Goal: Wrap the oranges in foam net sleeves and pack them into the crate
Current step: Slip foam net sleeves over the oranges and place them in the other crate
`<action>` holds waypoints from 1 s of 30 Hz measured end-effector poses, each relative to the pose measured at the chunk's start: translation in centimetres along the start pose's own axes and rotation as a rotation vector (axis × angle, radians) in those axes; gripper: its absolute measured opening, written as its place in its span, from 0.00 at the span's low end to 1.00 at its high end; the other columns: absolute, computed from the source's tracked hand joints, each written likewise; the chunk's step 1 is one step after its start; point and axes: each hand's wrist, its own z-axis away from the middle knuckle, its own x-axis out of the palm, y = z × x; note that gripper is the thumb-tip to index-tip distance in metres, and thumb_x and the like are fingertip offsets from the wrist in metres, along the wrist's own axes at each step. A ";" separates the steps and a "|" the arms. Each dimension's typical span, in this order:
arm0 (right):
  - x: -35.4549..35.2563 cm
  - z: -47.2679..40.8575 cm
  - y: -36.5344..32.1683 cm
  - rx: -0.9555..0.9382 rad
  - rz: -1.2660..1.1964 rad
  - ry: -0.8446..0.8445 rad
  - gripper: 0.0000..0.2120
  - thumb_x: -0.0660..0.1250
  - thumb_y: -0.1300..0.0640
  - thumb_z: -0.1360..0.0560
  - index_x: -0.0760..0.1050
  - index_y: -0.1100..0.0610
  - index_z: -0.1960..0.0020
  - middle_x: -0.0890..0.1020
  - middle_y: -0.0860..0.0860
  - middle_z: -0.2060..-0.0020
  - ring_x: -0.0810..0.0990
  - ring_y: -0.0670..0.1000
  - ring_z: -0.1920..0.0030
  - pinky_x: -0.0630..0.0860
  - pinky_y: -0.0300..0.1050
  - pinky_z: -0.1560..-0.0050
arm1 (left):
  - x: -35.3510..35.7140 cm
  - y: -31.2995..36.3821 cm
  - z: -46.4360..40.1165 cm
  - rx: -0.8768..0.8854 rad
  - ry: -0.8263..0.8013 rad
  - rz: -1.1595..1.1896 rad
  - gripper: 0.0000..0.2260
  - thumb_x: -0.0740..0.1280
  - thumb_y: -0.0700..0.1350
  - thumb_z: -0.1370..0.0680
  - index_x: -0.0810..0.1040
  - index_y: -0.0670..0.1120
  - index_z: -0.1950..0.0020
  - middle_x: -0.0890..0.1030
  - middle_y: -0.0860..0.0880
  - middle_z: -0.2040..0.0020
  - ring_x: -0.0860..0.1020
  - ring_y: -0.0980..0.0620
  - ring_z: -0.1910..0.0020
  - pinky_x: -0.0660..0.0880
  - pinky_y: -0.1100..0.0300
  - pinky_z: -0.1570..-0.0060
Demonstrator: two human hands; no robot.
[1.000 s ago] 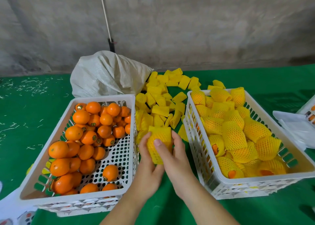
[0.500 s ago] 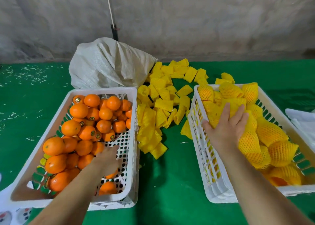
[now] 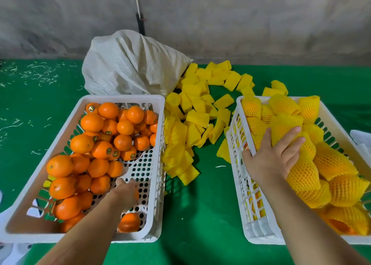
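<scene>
Several bare oranges [image 3: 92,122] fill the left white crate [image 3: 122,99]. My left hand [image 3: 125,192] reaches into its near right part and curls down over one orange [image 3: 137,195], of which only a sliver shows. The right white crate [image 3: 240,184] holds several oranges wrapped in yellow foam net sleeves [image 3: 333,162]. My right hand [image 3: 275,154] lies on top of those wrapped oranges with its fingers straight and its thumb at the crate's left rim. A heap of loose yellow sleeves [image 3: 196,116] lies between the two crates.
A white woven sack [image 3: 130,68] sits behind the left crate, against a grey wall. Green cloth [image 3: 200,214] covers the table, with bare cloth between the crates near me. Something white [image 3: 361,138] lies at the right edge.
A second ago both hands held a sleeved orange between the crates. The right hand set it into the right crate, and the left hand went into the left crate onto an orange.
</scene>
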 end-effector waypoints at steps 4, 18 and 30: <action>-0.3 0.4 0.0 -0.004 -0.089 0.095 0.57 0.75 0.36 0.31 0.42 0.48 0.16 0.31 0.64 0.21 0.32 0.68 0.20 0.43 0.70 0.23 | -0.8 -1.1 0.0 0.098 0.132 0.198 0.25 0.67 0.52 0.16 0.62 0.50 0.21 0.61 0.40 0.26 0.78 0.45 0.50 0.78 0.55 0.50; -1.8 -0.5 -1.5 -0.502 0.265 -0.109 0.34 0.59 0.46 0.20 0.55 0.53 0.17 0.49 0.56 0.16 0.42 0.57 0.17 0.47 0.58 0.18 | -3.6 0.7 5.7 0.137 0.045 1.535 0.43 0.66 0.71 0.24 0.61 0.50 0.16 0.75 0.47 0.30 0.84 0.42 0.43 0.84 0.57 0.61; -1.1 -0.2 -1.1 -0.387 0.235 -0.037 0.44 0.64 0.41 0.23 0.46 0.53 0.15 0.39 0.61 0.18 0.38 0.63 0.18 0.46 0.62 0.19 | -2.5 3.3 5.9 -0.051 -0.029 1.860 0.30 0.65 0.77 0.28 0.75 0.56 0.38 0.87 0.45 0.58 0.78 0.44 0.58 0.81 0.54 0.66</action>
